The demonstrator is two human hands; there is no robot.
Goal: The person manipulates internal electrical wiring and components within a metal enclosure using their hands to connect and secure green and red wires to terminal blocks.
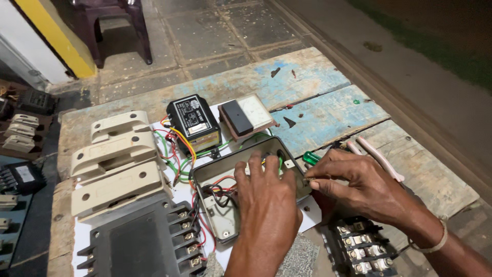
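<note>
Left hand rested fingers spread on open grey metal wiring box, right hand pinched small screw at box's right wall, green-handled screwdriver just beyond.

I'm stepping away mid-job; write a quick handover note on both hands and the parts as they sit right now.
Left hand: resting on the open grey metal box, fingers inside among its wires.
Right hand: pinching a small screw at the box's right wall.
Nearby: green-handled screwdriver behind the right hand, black relay unit and panel meter beyond the box, wired to it.
Done: wires run into the box.
Left: screw looks not yet seated; box is open.
</note>
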